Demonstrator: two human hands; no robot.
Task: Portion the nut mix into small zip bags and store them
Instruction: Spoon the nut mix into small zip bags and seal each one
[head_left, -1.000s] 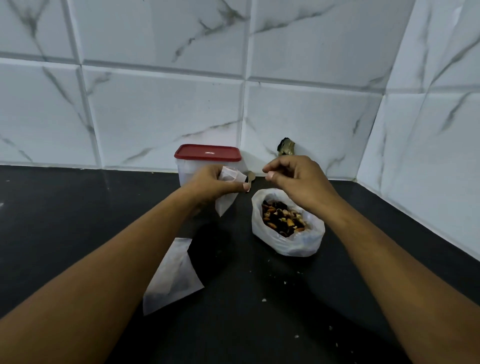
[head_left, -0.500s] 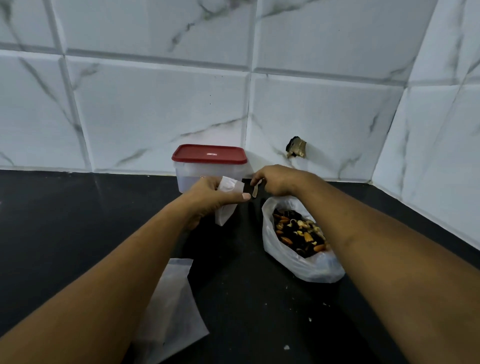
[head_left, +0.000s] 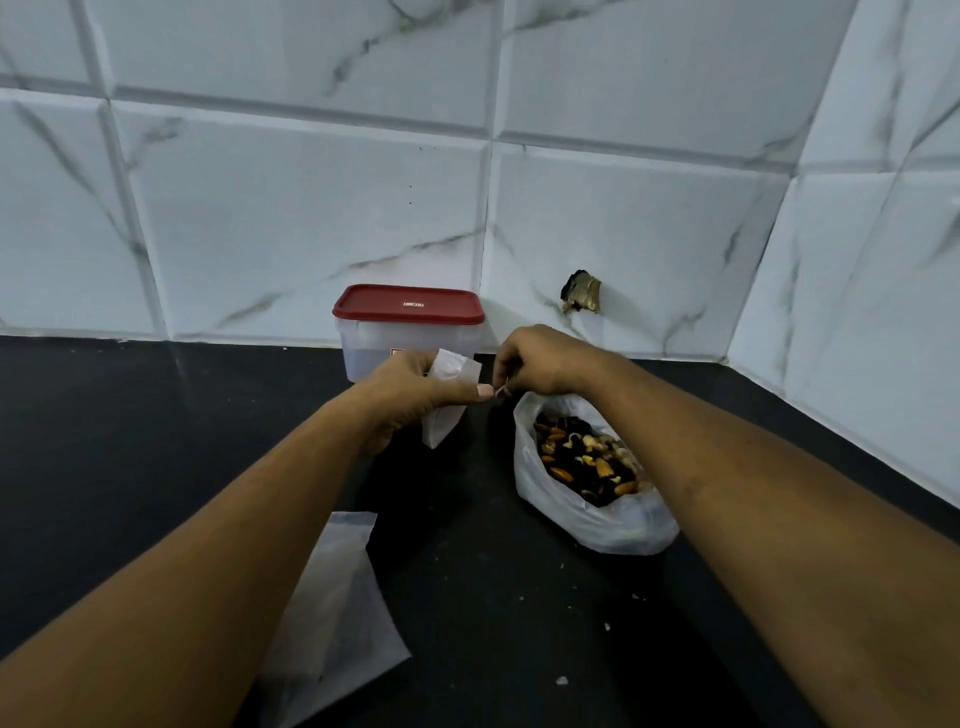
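Black surface (head_left: 156, 441) holds a big white bag (head_left: 623, 530) full of nut mix (head_left: 582, 460). The left hand (head_left: 410, 395) grips a small zip bag (head_left: 449, 371) up in the air. The right hand (head_left: 540, 364) pinches a tiny bit (head_left: 501, 391) right next to that bag's top; I cannot tell what it is. A flat bag (head_left: 337, 597) lies near. A box with a red lid (head_left: 409, 306) stands by the wall.

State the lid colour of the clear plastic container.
Dark red lid, shown best in the head view.
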